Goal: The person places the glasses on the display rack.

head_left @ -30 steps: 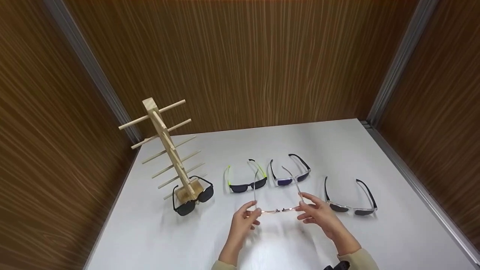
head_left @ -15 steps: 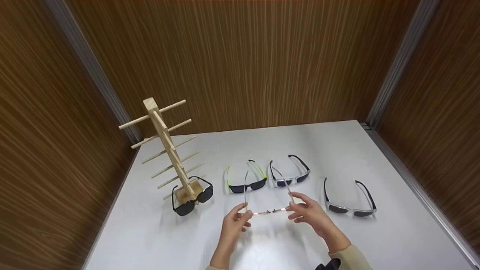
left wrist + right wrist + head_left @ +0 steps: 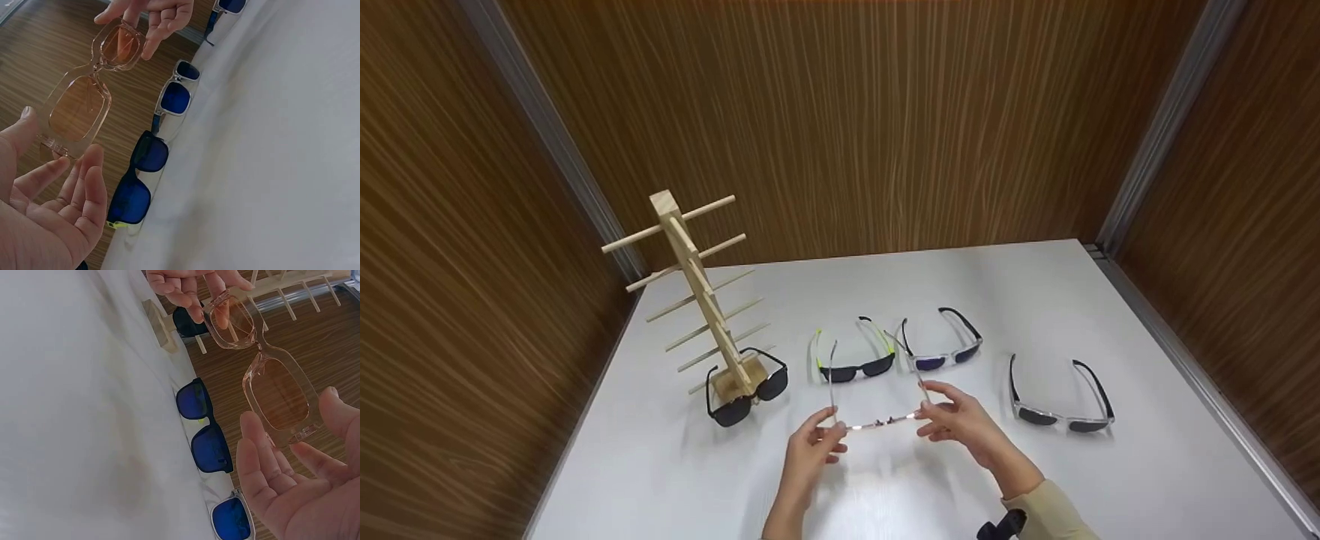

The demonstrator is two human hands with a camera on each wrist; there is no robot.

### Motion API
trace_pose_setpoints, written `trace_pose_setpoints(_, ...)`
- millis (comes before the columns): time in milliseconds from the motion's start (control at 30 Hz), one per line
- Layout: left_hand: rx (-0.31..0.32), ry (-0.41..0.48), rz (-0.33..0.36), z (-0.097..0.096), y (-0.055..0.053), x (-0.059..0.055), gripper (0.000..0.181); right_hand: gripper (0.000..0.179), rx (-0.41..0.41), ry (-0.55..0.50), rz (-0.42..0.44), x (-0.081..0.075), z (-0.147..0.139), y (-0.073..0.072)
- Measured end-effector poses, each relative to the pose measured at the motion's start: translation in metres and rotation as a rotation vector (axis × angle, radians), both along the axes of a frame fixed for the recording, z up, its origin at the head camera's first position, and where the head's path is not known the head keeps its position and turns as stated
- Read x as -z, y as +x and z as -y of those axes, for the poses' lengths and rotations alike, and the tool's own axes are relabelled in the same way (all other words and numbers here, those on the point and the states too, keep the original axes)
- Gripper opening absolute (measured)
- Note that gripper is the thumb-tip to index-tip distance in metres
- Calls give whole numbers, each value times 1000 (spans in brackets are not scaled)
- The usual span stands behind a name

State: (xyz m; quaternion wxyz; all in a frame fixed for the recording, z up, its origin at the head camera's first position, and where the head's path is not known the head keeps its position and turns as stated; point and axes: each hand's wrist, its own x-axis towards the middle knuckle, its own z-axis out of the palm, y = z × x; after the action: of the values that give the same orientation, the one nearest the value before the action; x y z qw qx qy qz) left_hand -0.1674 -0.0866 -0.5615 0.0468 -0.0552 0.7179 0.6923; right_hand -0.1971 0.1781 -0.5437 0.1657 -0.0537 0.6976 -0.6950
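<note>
Between both hands, above the white table, is a pair of sunglasses with a clear pinkish frame and orange-tinted lenses. Its thin temples are unfolded and point away from the person in the head view. My left hand pinches the frame's left end between thumb and fingers. At the other end, my right hand pinches the corner by the hinge. Just beyond lie black sunglasses with yellow-green temples, and clear-framed sunglasses with blue lenses sit to their right.
A wooden display rack with several pairs of pegs stands at the left. Black sunglasses hang low around its base. Another clear-framed pair with dark lenses lies at the right of the table. Wood-grain panels enclose the table.
Both hands have moved left together, carrying the pinkish sunglasses toward the rack side. The grip on each end looks the same, and the other glasses have stayed in place.
</note>
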Motion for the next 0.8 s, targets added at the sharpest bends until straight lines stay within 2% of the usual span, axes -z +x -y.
trace_pose_setpoints(167,-31,-24,-7,8,4,-3,54,63,-27,-4,-14,-4,10,-3)
trace_pose_setpoints(367,-71,-36,-11,18,8,-12,58,59,-62,-12,-20,-14,21,-8)
trace_pose_setpoints(400,-77,-32,-4,20,8,-15,57,59,-69,-15,-25,-16,23,-8)
trace_pose_setpoints(500,-92,-23,-6,23,15,-33,55,59,-83,-20,-39,-23,28,-9)
trace_pose_setpoints(600,-109,-17,-18,28,18,-41,52,60,-94,-35,-52,-26,33,-13)
trace_pose_setpoints(633,-116,-17,-28,29,19,-42,52,60,-98,-34,-53,-28,35,-14)
trace_pose_setpoints(733,-143,-12,-42,36,16,-34,52,61,-118,-35,-63,-29,41,-19)
trace_pose_setpoints(800,-160,-12,-48,39,16,-34,53,61,-129,-31,-64,-32,45,-21)
